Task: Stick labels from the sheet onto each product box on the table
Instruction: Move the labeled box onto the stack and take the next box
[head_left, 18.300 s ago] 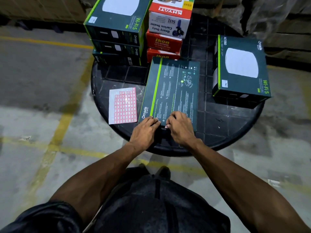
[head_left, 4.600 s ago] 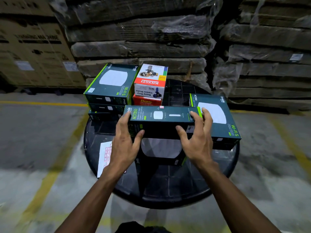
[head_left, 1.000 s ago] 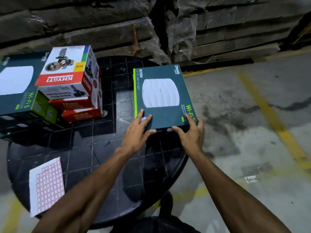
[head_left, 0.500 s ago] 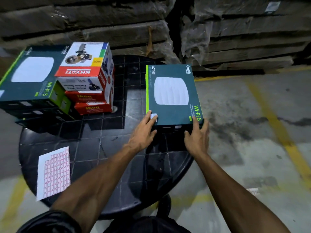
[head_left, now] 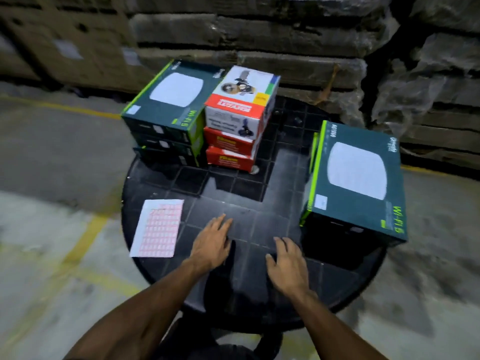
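Black table; left hand, right hand empty above.

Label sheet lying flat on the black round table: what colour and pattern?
White sheet with a grid of small pink labels; head view.

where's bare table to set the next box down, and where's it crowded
Bare tabletop lies mid-table, between the label sheet, the right dark box and the red boxes. Both hands hang over its near part. The far left is crowded: stacked dark boxes beside the red-and-white stack.
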`<control>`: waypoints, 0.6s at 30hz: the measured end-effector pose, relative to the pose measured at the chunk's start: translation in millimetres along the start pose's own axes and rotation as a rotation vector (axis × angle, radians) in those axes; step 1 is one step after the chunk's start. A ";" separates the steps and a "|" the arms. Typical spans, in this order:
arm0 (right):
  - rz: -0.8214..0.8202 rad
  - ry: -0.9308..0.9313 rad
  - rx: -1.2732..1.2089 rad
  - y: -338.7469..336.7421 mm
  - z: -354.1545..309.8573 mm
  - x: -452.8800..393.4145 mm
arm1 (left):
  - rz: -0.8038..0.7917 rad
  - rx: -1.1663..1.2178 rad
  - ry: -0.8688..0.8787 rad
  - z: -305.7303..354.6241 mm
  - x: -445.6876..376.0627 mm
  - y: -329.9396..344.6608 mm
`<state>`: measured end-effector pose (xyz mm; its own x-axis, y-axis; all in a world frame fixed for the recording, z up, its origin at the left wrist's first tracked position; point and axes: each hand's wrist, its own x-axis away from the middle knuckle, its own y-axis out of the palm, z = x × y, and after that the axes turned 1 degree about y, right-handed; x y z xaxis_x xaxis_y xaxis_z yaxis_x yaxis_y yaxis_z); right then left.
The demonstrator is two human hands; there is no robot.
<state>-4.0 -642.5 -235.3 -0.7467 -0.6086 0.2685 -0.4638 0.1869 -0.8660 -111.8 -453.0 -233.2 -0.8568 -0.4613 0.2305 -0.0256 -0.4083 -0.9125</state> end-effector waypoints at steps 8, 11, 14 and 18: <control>-0.005 -0.105 0.097 29.8 -129.7 -56.8 | 0.135 -0.074 -0.024 -120.0 -15.5 -59.1; 0.037 -0.058 0.056 36.4 -185.7 -82.1 | 0.144 -0.051 0.011 -170.0 -32.8 -89.2; 0.191 -0.075 -0.017 26.0 -238.9 -109.6 | 0.277 0.027 0.058 -205.9 -56.3 -132.7; 0.474 -0.150 -0.120 -4.7 -302.1 -145.5 | 0.489 0.141 0.005 -237.8 -87.7 -195.7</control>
<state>-37.2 -321.8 -142.8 -0.8157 -0.5375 -0.2137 -0.1486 0.5517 -0.8207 -154.2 -145.3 -155.2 -0.7535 -0.6216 -0.2139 0.4486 -0.2483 -0.8585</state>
